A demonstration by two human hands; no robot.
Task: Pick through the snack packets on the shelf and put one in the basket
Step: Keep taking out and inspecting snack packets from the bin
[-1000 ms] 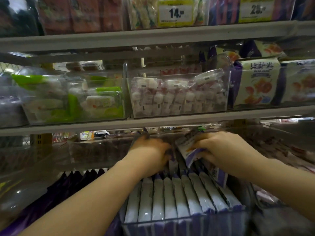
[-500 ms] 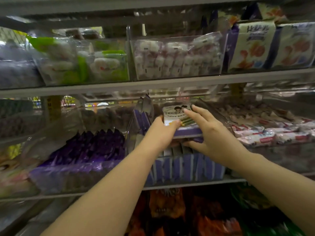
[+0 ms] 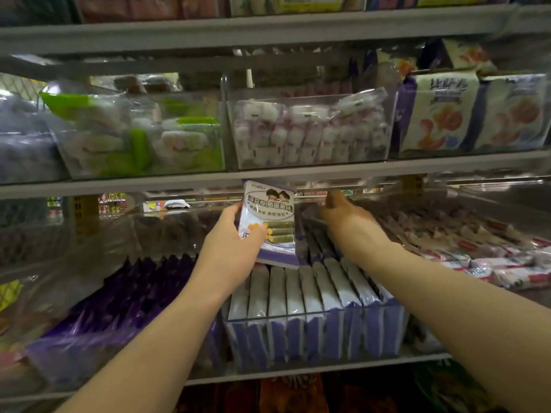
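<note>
Packets point(image 3: 298, 289) in white and purple stand on edge in one tight row inside the clear middle bin point(image 3: 313, 313) on the lower shelf point(image 3: 298, 372), filling it from side to side. The left hand point(image 3: 229, 251) grips a lifted packet point(image 3: 269, 225) of the same kind above the back half of that bin. The thumb presses the lower front and the fingers curl round behind the left edge. This packet is held upright with its printed face toward the camera, showing green rolls under Chinese lettering, and its top reaches the edge of the upper shelf point(image 3: 179, 181). The right hand point(image 3: 343, 213) reaches deep into the back of the middle bin, just right of the lifted packet. Its fingers are dark and blurred, so whether they hold anything cannot be told. The left bin point(image 3: 74, 265) beside it holds dark purple packs point(image 3: 125, 305) leaning in a close stack. The right bin point(image 3: 492, 192) holds small red-and-white wraps point(image 3: 492, 257) lying in a loose heap. On the upper shelf, one clear tub point(image 3: 143, 171) is filled with green-and-white sweets point(image 3: 179, 141). The next tub point(image 3: 310, 98) is packed with small white and pink pieces point(image 3: 310, 135). To its right stand bags point(image 3: 438, 114) printed in orange, facing outward.
</note>
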